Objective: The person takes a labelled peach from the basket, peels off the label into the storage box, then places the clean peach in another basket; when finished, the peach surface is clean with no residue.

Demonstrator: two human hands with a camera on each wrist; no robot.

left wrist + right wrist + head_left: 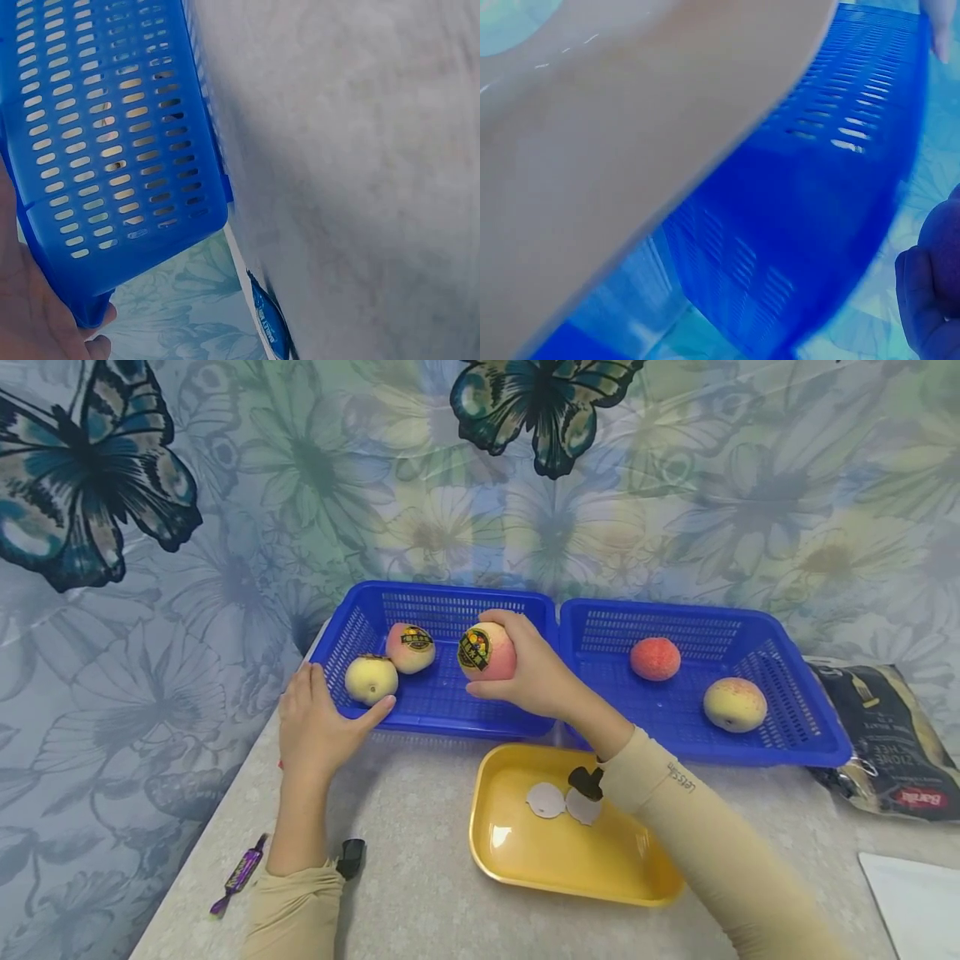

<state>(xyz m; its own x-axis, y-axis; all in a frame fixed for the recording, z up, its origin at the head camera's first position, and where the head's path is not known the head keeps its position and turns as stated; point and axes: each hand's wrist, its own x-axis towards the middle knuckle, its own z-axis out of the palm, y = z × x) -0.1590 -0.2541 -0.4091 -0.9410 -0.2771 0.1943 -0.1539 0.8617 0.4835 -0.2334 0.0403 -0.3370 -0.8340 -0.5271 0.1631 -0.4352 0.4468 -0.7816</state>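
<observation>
My right hand [536, 672] grips a pink and pale-yellow peach [498, 652] with a dark round sticker, above the left blue basket [457, 722]. Inside that basket lie two more peaches, a pinkish one [405, 643] with a sticker and a yellowish one [371, 681] close beside it. My left hand [318, 727] holds the front left corner of the same basket, thumb at the front rim and fingers along the side. In the left wrist view, fingertips [97, 346] show past the basket corner. The right wrist view shows part of the held peach [943, 247].
A second blue basket [750, 756] adjoins on the right, holding a red peach [655, 658] and a yellow-pink peach [735, 704]. In front, a yellow tray [517, 868] holds pale round pieces [545, 800] and a dark one. A wrapped candy [240, 875] and black bag [885, 735] lie at the sides.
</observation>
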